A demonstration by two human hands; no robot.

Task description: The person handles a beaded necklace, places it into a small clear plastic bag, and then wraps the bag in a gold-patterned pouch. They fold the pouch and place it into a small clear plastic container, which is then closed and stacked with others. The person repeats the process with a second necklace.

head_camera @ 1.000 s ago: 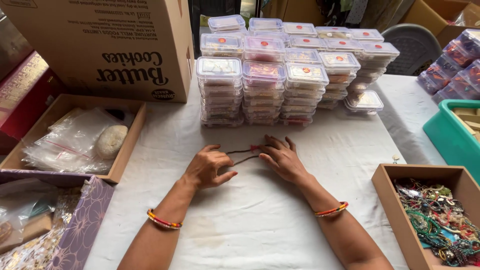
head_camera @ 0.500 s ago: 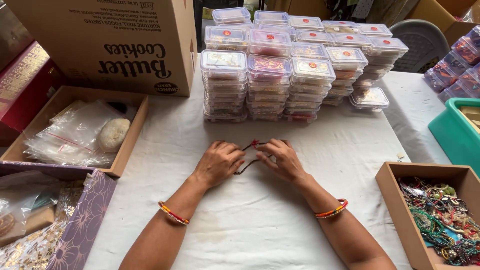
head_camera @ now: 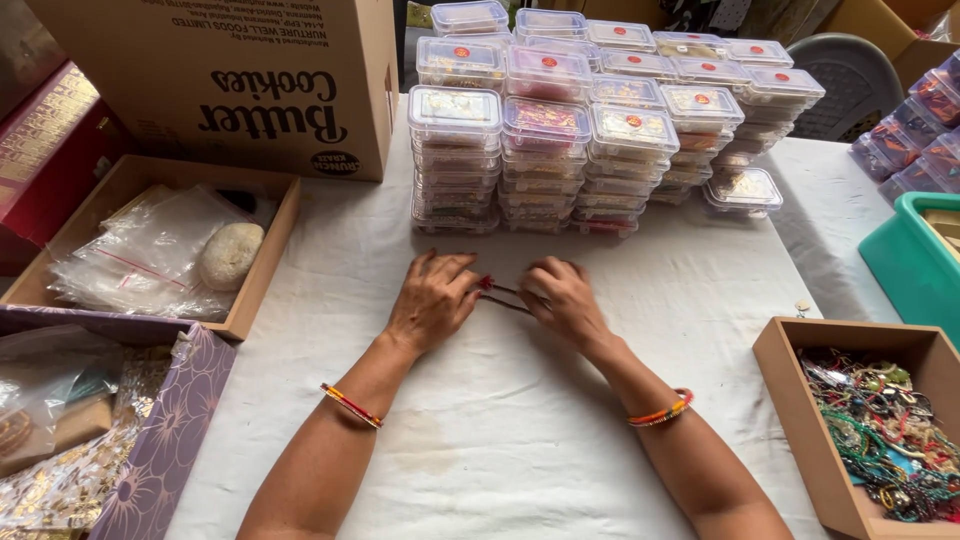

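A thin dark beaded string with a small red piece (head_camera: 497, 292) lies on the white tablecloth (head_camera: 520, 440) between my hands. My left hand (head_camera: 433, 298) rests palm down, its fingertips pinching the string's left end by the red piece. My right hand (head_camera: 563, 297) has curled fingers closed on the string's right part. Both hands sit close together, just in front of the stacks of clear lidded plastic boxes (head_camera: 545, 150). Each wrist wears an orange and red bangle.
A large cardboard carton (head_camera: 230, 80) stands at the back left. A shallow brown tray (head_camera: 262, 262) holds plastic bags and a pale stone. A purple box (head_camera: 165, 440) is at front left. A brown box (head_camera: 780, 400) of tangled bead strings sits at right, beside a teal bin (head_camera: 895, 270).
Both hands have drawn closer together and slid slightly away from me toward the box stacks. The string, spread open a second ago, is now gathered into a short straight length between the fingers.
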